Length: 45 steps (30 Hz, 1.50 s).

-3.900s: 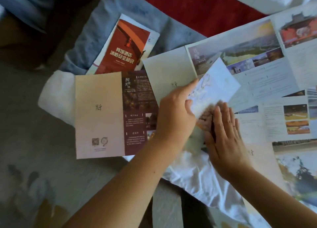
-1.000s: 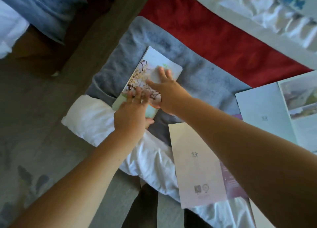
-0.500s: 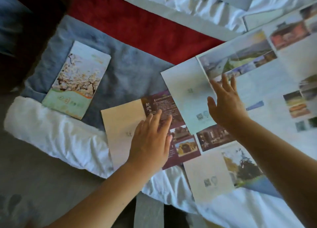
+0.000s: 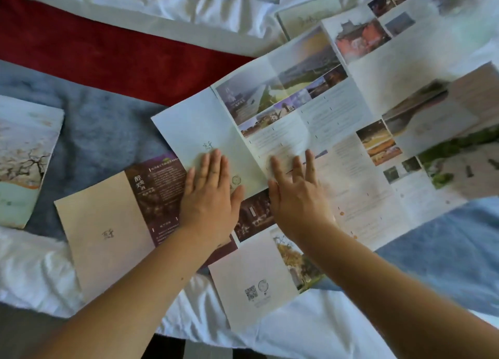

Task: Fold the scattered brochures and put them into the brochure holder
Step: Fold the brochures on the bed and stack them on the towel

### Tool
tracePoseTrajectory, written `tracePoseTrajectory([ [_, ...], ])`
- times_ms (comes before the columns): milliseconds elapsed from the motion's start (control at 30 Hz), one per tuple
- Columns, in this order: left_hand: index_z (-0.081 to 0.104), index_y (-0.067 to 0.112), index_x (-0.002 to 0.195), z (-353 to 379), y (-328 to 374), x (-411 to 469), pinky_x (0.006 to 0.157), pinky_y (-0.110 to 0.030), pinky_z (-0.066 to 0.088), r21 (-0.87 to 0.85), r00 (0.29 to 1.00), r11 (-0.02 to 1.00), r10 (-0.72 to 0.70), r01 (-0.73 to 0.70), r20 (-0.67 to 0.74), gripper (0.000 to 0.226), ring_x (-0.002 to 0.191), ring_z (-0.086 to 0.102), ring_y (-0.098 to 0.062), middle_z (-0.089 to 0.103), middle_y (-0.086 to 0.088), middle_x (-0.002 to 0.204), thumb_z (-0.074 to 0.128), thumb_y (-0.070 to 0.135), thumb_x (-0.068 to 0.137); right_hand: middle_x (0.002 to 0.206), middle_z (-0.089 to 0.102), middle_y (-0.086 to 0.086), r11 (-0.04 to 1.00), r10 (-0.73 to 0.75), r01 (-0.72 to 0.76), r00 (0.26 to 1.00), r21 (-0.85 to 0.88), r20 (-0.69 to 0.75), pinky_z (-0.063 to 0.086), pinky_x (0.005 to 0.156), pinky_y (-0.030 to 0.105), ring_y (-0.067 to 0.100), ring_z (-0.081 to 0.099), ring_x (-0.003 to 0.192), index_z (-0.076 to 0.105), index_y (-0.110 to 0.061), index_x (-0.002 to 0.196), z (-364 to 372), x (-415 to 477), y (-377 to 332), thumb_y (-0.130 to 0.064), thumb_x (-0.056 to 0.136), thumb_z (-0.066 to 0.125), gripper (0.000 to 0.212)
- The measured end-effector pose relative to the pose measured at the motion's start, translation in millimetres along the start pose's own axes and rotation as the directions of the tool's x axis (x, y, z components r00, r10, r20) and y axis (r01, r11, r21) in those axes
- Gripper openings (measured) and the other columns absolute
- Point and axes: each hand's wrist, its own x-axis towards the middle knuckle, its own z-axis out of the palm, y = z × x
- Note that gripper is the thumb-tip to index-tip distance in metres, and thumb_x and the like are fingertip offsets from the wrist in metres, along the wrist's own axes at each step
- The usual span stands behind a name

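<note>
Head view: left hand and right hand, two in all, press one unfolded pale-blue brochure, each grip flat-fingered, clasping nothing. One folded brochure lies apart, leftward.

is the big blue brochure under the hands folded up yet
No, the big blue brochure lies spread open, with the left hand and the right hand resting flat on its panels, fingers straight.

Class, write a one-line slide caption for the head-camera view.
Left hand and right hand lie flat on an unfolded pale-blue photo brochure overlapping a beige-and-maroon brochure.
</note>
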Motion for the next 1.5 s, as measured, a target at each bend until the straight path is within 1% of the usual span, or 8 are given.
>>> tracePoseTrajectory([
  [233, -0.014, 0.016, 0.160, -8.4, -29.4, 6.4, 0.128, -0.045, -0.002, 0.005, 0.993, 0.994, -0.111, 0.111, -0.047, 0.080, 0.156, -0.015, -0.022, -0.016, -0.006, 0.169, -0.009, 0.065, 0.097, 0.172, -0.001, 0.010, 0.992, -0.124, 0.124, 0.990, 0.016, 0.062, -0.008, 0.112, 0.048, 0.024, -0.042, 0.146, 0.007, -0.037, 0.163, 25.4, -26.3, -21.8, -0.062, 0.102, 0.002, 0.066],
  [367, -0.017, 0.015, 0.160, -13.2, -37.8, 16.8, 0.126, -0.046, -0.007, -0.113, 0.963, 0.958, -0.267, 0.262, -0.027, 0.102, 0.156, -0.017, -0.025, -0.019, -0.009, 0.169, -0.015, 0.083, 0.085, 0.172, 0.007, 0.013, 0.972, -0.232, 0.228, 0.969, 0.055, 0.086, -0.007, 0.122, 0.047, 0.026, -0.030, 0.153, 0.014, -0.031, 0.164, 36.9, -45.0, -43.3, -0.055, 0.105, 0.005, 0.065],
  [467, -0.018, 0.014, 0.160, -13.4, -39.7, 25.8, 0.124, -0.047, -0.010, -0.190, 0.934, 0.920, -0.356, 0.342, -0.042, 0.119, 0.156, -0.018, -0.027, -0.020, -0.010, 0.169, 0.000, 0.097, 0.076, 0.170, 0.018, 0.010, 0.941, -0.332, 0.322, 0.938, 0.105, 0.095, -0.007, 0.124, 0.045, 0.025, -0.031, 0.153, 0.019, -0.025, 0.164, 39.3, -56.5, -59.2, -0.049, 0.106, 0.010, 0.064],
  [567, -0.023, 0.012, 0.158, -7.1, -53.4, 24.7, 0.123, -0.047, -0.014, -0.149, 0.934, 0.935, -0.339, 0.322, -0.110, 0.127, 0.155, -0.023, -0.026, -0.025, -0.010, 0.167, 0.016, 0.100, 0.075, 0.169, 0.022, 0.002, 0.927, -0.370, 0.365, 0.927, 0.081, 0.058, -0.006, 0.120, 0.049, 0.025, -0.029, 0.153, 0.022, -0.024, 0.162, 28.9, -52.3, -64.8, -0.048, 0.106, 0.011, 0.063],
  [767, -0.018, 0.012, 0.160, 0.6, -115.9, 16.2, 0.125, -0.050, -0.009, -0.076, 0.926, 0.949, -0.316, 0.307, -0.207, 0.125, 0.156, -0.018, -0.027, -0.019, -0.012, 0.169, 0.014, 0.099, 0.077, 0.172, -0.005, 0.003, 0.960, -0.249, 0.213, 0.946, -0.182, -0.208, -0.006, 0.124, 0.050, 0.031, -0.016, 0.156, 0.017, -0.025, 0.164, -17.0, 1.0, -13.8, -0.040, 0.106, 0.029, 0.061],
  [933, -0.018, 0.012, 0.160, 0.9, -163.2, 5.8, 0.125, -0.053, -0.007, -0.041, 0.942, 0.962, -0.274, 0.272, -0.195, 0.124, 0.156, -0.018, -0.028, -0.020, -0.012, 0.169, 0.016, 0.099, 0.078, 0.172, -0.006, 0.009, 0.940, -0.293, 0.245, 0.936, -0.235, -0.194, 0.000, 0.127, 0.054, 0.036, -0.008, 0.158, 0.005, -0.037, 0.164, -24.6, 17.0, 9.4, -0.055, 0.108, 0.021, 0.061],
  [1167, -0.017, 0.012, 0.160, -4.6, -200.7, -6.1, 0.125, -0.054, -0.007, 0.003, 0.973, 0.983, -0.181, 0.184, -0.146, 0.128, 0.155, -0.021, -0.026, -0.022, -0.011, 0.169, 0.018, 0.100, 0.074, 0.172, 0.003, 0.013, 0.925, -0.371, 0.338, 0.904, -0.175, -0.212, 0.006, 0.127, 0.056, 0.031, -0.004, 0.159, -0.010, -0.037, 0.163, -3.2, 10.6, 0.3, -0.063, 0.105, 0.017, 0.069],
  [1500, -0.022, 0.020, 0.159, 5.4, -207.3, -35.1, 0.126, -0.052, -0.007, -0.123, 0.964, 0.973, -0.212, 0.194, -0.159, 0.119, 0.155, -0.024, -0.019, -0.028, -0.002, 0.167, 0.022, 0.095, 0.078, 0.173, -0.008, 0.003, 0.966, -0.218, 0.182, 0.955, -0.184, -0.203, -0.003, 0.128, 0.051, 0.023, -0.012, 0.159, 0.003, -0.045, 0.163, 40.3, 3.3, 21.2, -0.073, 0.100, 0.024, 0.072],
])
